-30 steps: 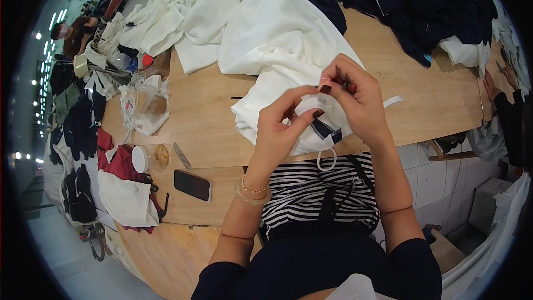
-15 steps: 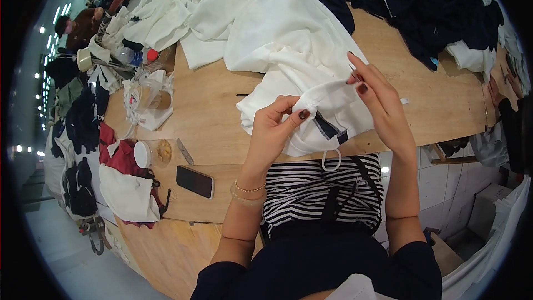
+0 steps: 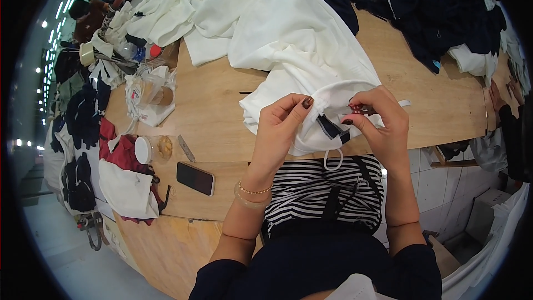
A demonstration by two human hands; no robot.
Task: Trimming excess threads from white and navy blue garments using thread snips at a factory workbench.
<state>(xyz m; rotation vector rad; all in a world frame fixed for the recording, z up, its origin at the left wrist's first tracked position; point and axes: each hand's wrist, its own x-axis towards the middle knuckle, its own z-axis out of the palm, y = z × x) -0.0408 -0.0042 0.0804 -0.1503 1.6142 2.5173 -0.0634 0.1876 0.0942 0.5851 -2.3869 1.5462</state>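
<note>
1. At your far left, dark cloth (image 3: 83, 114) hangs in a heap beside the surface (image 3: 211, 97).
2. Red cloth (image 3: 129, 158) lies at the left edge, with a white piece (image 3: 125, 191) partly over it.
3. Next comes a white bag (image 3: 133, 91), bunched around a clear cup (image 3: 161, 94); nearer you, a white-lidded jar (image 3: 164, 148) lies on its side.
4. Just right of the jar lies a grey blade (image 3: 186, 148), and nearer you is your phone (image 3: 195, 178), dark screen up.
5. White clothes (image 3: 166, 22) are piled at the upper left.
6. Your left hand (image 3: 282, 122) pinches the white garment (image 3: 300, 50) by its near part — thumb and fingers closed on the cloth.
7. That garment spreads across the middle of the surface, right in front of you. A dark patch (image 3: 333, 129) shows between your hands, and a white cord (image 3: 333, 168) loops over the near edge, above the striped cloth (image 3: 327, 194) at your lap.
8. Your right hand (image 3: 387, 125) is beside the patch, fingers curled — you cannot tell whether they grip anything.
9. Navy clothes (image 3: 438, 16) fill the upper right; beyond, another person's hand (image 3: 496, 98) rests at the far right.
</note>
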